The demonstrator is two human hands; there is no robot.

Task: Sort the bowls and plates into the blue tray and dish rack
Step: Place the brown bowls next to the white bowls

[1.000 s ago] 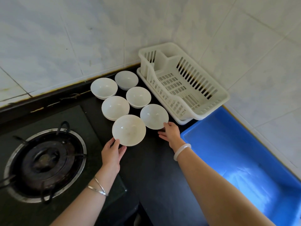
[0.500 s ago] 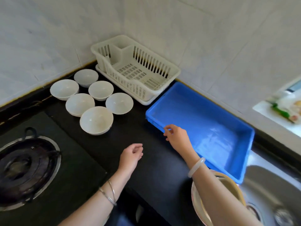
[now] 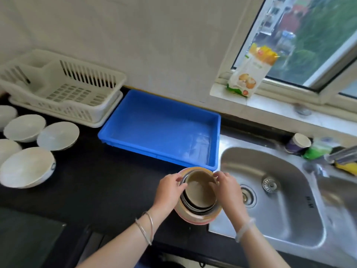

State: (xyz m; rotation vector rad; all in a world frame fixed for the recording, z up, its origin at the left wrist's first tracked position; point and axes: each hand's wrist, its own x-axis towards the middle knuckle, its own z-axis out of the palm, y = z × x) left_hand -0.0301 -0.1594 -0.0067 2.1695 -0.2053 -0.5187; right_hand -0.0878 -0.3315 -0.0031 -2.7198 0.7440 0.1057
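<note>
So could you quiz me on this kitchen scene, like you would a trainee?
1. True or false: the blue tray already holds dishes.
2. Which hands touch the stack of plates? A) left hand only B) right hand only C) both
3. Fill in: the dish rack sits to the ___ of the blue tray in this view.

Key: 1 false, it is empty. 2 C, one on each side of the stack. 3 left; the white bowls stand in front of it.
</note>
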